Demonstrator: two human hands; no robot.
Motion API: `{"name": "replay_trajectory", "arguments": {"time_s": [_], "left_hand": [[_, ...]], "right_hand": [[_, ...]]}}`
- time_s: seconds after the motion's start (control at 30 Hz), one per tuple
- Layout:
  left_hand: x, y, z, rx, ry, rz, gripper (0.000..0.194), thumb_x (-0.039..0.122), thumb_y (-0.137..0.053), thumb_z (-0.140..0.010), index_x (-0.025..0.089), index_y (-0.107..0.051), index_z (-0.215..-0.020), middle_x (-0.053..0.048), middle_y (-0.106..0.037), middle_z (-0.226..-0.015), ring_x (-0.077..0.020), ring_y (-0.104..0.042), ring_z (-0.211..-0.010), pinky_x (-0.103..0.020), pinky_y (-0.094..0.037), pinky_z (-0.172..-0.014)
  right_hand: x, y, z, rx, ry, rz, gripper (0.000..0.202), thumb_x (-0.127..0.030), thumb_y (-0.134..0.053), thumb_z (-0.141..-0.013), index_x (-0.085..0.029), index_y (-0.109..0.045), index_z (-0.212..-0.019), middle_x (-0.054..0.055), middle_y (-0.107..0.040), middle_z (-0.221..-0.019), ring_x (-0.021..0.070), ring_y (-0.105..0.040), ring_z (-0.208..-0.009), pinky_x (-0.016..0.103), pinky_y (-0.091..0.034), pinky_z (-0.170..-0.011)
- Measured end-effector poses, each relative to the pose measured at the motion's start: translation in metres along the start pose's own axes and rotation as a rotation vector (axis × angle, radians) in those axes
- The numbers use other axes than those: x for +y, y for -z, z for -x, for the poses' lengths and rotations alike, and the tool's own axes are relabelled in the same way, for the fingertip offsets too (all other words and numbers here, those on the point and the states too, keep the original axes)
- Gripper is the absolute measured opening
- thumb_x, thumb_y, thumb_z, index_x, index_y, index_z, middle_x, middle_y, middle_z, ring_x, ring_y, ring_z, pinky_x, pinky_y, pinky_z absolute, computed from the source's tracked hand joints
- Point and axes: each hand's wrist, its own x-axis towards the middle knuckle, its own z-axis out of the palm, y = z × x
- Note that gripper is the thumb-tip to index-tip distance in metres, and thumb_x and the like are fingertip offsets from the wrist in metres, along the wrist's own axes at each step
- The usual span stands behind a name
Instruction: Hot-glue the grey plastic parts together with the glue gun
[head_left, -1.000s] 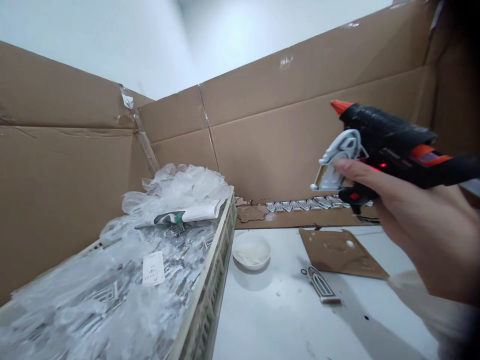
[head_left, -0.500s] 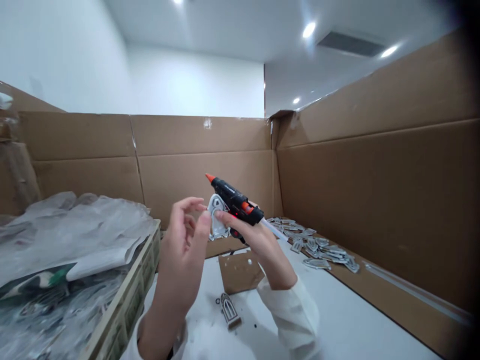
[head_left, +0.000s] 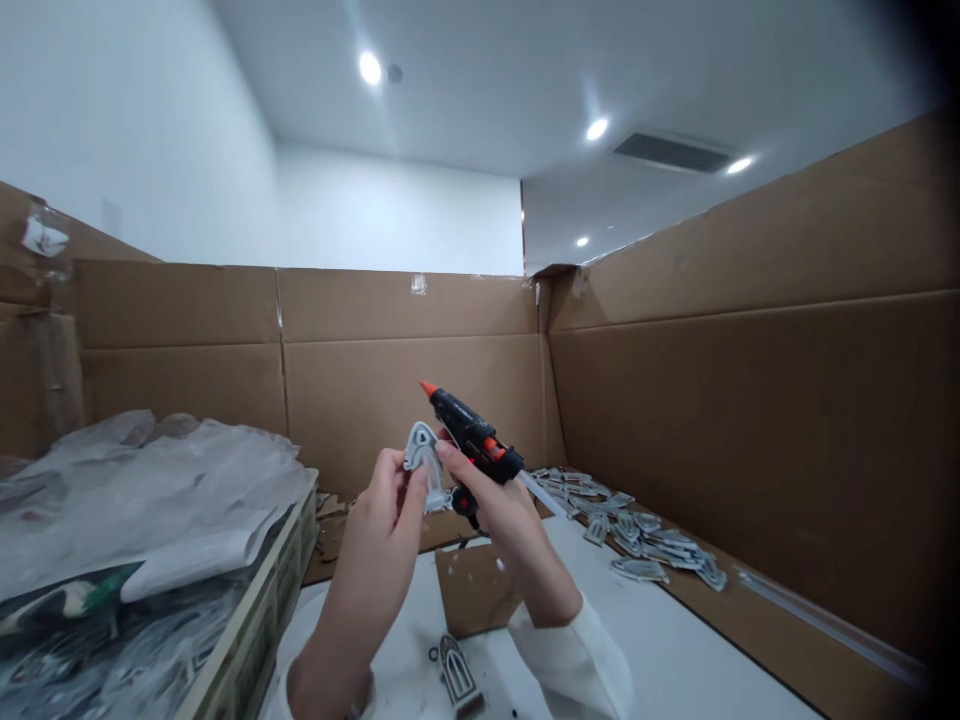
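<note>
In my left hand (head_left: 390,520), thumb and fingers pinch a small arched grey-white piece (head_left: 422,440) with a raised rim, held upright above the table. My right hand (head_left: 499,510) is wrapped round a black hot glue gun (head_left: 469,428) whose orange nozzle points up and to the left. A clear glue stick (head_left: 546,495) juts from its back end. My right thumb and fingertips are also at the right side of the arched piece. Below, on the white table, lies a dark arched window-shaped piece (head_left: 457,675) near a small black ring (head_left: 433,654).
A brown cardboard pad (head_left: 476,590) with white glue spots lies under my hands. Many arched pieces (head_left: 637,530) are heaped at the right. On the left stands a crate (head_left: 281,560) with plastic-wrapped items (head_left: 150,490). Cardboard walls (head_left: 405,390) enclose the table.
My left hand's fingers have closed on the arched piece, where before they were apart beside it. The piece has turned slightly. The view has tilted upward.
</note>
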Motion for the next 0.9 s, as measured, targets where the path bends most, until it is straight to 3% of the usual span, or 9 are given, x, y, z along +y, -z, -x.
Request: {"name": "replay_trajectory", "arguments": {"time_s": [0.13, 0.23, 0.33, 0.47, 0.9], "left_hand": [[-0.002, 0.003, -0.006, 0.019, 0.047, 0.217, 0.03, 0.05, -0.049, -0.085, 0.021, -0.042, -0.088, 0.0, -0.06, -0.074, -0.012, -0.052, -0.054, -0.024, -0.039, -0.054], [0.003, 0.006, -0.01, 0.028, 0.091, 0.328, 0.039, 0.051, -0.056, -0.078, 0.019, -0.043, -0.095, -0.003, -0.064, -0.079, -0.0116, -0.052, -0.05, -0.023, -0.039, -0.049], [0.009, 0.007, -0.009, 0.053, 0.099, 0.353, 0.038, 0.047, -0.057, -0.077, 0.018, -0.045, -0.098, 0.001, -0.061, -0.069, -0.0107, -0.052, -0.049, -0.022, -0.038, -0.048], [0.014, 0.007, -0.006, 0.084, 0.08, 0.338, 0.031, 0.043, -0.053, -0.08, 0.018, -0.046, -0.098, 0.005, -0.054, -0.06, -0.0094, -0.051, -0.048, -0.019, -0.037, -0.048], [0.009, 0.005, -0.005, 0.122, 0.098, 0.354, 0.036, 0.045, -0.055, -0.078, 0.018, -0.046, -0.101, 0.004, -0.056, -0.063, -0.0091, -0.051, -0.049, -0.018, -0.037, -0.047]], "right_hand": [[-0.002, 0.003, -0.001, 0.051, 0.108, 0.072, 0.041, -0.058, -0.06, -0.074, -0.018, -0.064, -0.083, 0.002, -0.055, -0.069, 0.0132, -0.045, -0.059, 0.026, -0.035, -0.055], [-0.008, 0.008, 0.001, -0.035, 0.186, 0.142, 0.044, -0.06, -0.056, -0.076, -0.017, -0.059, -0.069, 0.002, -0.052, -0.06, 0.0119, -0.042, -0.054, 0.024, -0.033, -0.051], [-0.011, 0.012, 0.002, -0.12, 0.204, 0.168, 0.048, -0.062, -0.053, -0.077, -0.017, -0.056, -0.064, 0.003, -0.056, -0.059, 0.0117, -0.044, -0.052, 0.024, -0.032, -0.05], [-0.007, 0.013, -0.001, -0.096, 0.189, 0.143, 0.047, -0.062, -0.052, -0.077, -0.016, -0.057, -0.067, 0.004, -0.059, -0.059, 0.0128, -0.047, -0.052, 0.024, -0.033, -0.051], [-0.001, 0.014, -0.002, -0.035, 0.167, 0.199, 0.049, -0.065, -0.052, -0.075, -0.017, -0.055, -0.07, 0.003, -0.056, -0.059, 0.0138, -0.05, -0.054, 0.025, -0.037, -0.053]]}}
